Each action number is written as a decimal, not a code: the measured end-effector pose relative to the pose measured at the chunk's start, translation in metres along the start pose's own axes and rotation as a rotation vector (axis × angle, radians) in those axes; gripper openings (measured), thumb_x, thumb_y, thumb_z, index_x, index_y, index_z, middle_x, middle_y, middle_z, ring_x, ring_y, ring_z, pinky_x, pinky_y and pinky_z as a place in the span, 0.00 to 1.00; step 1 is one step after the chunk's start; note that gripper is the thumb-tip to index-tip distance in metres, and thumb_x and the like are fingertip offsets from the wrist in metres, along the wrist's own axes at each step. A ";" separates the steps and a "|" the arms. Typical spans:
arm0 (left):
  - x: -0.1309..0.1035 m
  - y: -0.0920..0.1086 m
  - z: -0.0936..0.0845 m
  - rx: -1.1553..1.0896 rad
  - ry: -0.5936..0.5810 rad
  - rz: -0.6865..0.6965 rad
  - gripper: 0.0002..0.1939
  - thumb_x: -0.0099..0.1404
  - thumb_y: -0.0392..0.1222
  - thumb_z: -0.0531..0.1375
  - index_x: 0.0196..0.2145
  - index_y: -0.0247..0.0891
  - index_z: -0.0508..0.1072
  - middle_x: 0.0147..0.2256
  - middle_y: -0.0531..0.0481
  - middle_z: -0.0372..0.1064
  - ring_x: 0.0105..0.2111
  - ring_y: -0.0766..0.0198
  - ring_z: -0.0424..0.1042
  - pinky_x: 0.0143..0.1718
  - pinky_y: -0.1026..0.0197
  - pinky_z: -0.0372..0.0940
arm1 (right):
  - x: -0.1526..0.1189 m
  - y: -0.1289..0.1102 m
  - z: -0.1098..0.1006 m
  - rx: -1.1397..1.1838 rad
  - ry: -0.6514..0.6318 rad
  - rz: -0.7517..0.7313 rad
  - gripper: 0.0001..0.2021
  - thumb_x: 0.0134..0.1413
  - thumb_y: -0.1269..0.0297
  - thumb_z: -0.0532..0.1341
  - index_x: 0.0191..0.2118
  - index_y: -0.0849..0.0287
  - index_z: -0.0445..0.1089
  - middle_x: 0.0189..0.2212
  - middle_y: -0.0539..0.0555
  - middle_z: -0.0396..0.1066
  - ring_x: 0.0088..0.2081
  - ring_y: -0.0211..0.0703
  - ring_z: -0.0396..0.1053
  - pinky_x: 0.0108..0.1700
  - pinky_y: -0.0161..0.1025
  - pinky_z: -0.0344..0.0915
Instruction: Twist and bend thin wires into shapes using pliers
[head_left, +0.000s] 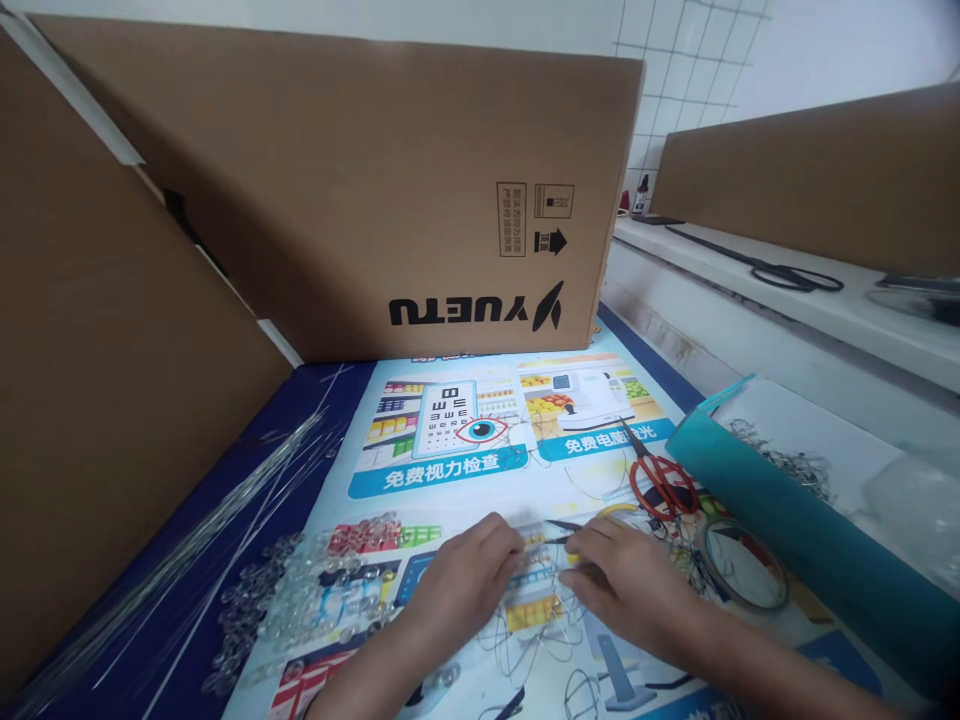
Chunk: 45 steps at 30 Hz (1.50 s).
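My left hand is closed in a pinch above the printed sheet. What its fingertips hold is too blurred to make out. My right hand grips yellow-handled pliers, whose thin dark jaws stand apart and point toward my left fingertips. Loops of thin wire lie on the sheet below and between both hands. To the left of my left hand spreads a pile of clear round beads. Scissors with red handles lie beyond my right hand, and a roll of tape is to its right.
A large cardboard box stands across the back and left. Long straight wires lie on the blue table covering at left. A teal-sided box with small metal pieces is at right. Black scissors rest on a white ledge.
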<state>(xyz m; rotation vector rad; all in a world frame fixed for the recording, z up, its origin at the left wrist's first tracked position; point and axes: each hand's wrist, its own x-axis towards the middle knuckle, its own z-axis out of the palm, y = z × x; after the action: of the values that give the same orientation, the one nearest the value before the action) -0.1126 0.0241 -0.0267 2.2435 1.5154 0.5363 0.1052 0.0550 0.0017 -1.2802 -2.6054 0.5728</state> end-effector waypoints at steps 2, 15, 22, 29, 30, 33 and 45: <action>0.000 -0.001 0.001 -0.017 0.020 0.006 0.09 0.68 0.38 0.47 0.35 0.39 0.65 0.33 0.50 0.62 0.32 0.62 0.65 0.33 0.62 0.60 | 0.001 0.000 0.005 0.121 -0.014 0.112 0.13 0.53 0.58 0.57 0.42 0.57 0.66 0.33 0.53 0.70 0.36 0.44 0.66 0.37 0.37 0.59; -0.002 0.000 0.005 -0.059 0.042 0.033 0.07 0.67 0.37 0.47 0.34 0.39 0.64 0.33 0.50 0.62 0.31 0.63 0.64 0.32 0.62 0.59 | 0.009 -0.008 0.029 0.539 -0.014 0.164 0.14 0.47 0.70 0.54 0.43 0.57 0.61 0.20 0.43 0.64 0.24 0.36 0.62 0.29 0.32 0.55; -0.002 0.000 0.006 -0.003 0.034 0.034 0.07 0.67 0.38 0.48 0.35 0.40 0.65 0.33 0.51 0.63 0.31 0.62 0.65 0.31 0.62 0.59 | 0.009 -0.009 0.029 0.555 -0.022 0.161 0.15 0.47 0.72 0.54 0.44 0.57 0.62 0.20 0.42 0.64 0.24 0.35 0.62 0.30 0.32 0.55; -0.002 0.003 0.009 0.040 0.020 0.045 0.08 0.67 0.37 0.48 0.33 0.39 0.65 0.32 0.51 0.63 0.30 0.63 0.66 0.31 0.62 0.59 | 0.007 -0.010 0.030 0.592 -0.047 0.142 0.17 0.48 0.73 0.53 0.46 0.58 0.61 0.20 0.43 0.63 0.25 0.35 0.61 0.29 0.32 0.56; -0.002 0.003 0.009 0.042 0.018 0.047 0.08 0.67 0.36 0.48 0.33 0.39 0.65 0.32 0.51 0.63 0.30 0.63 0.66 0.31 0.62 0.59 | 0.007 -0.011 0.030 0.593 -0.048 0.139 0.17 0.48 0.73 0.53 0.46 0.58 0.61 0.20 0.43 0.62 0.25 0.35 0.61 0.29 0.32 0.56; -0.002 0.002 0.009 0.039 0.018 0.050 0.08 0.66 0.36 0.48 0.33 0.40 0.65 0.31 0.51 0.63 0.30 0.63 0.66 0.31 0.62 0.58 | 0.008 -0.011 0.030 0.592 -0.056 0.129 0.17 0.48 0.73 0.52 0.46 0.58 0.61 0.20 0.43 0.62 0.24 0.35 0.61 0.28 0.32 0.55; -0.003 0.002 0.008 -0.050 0.064 0.078 0.08 0.66 0.37 0.49 0.32 0.40 0.65 0.30 0.52 0.64 0.30 0.64 0.65 0.30 0.64 0.57 | 0.009 -0.013 0.030 0.581 -0.053 0.137 0.17 0.47 0.73 0.52 0.46 0.59 0.61 0.19 0.43 0.60 0.23 0.35 0.59 0.26 0.31 0.53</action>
<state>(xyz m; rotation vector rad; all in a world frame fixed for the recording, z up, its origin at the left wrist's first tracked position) -0.1079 0.0200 -0.0323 2.2749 1.4330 0.6673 0.0811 0.0471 -0.0205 -1.2461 -2.1420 1.2828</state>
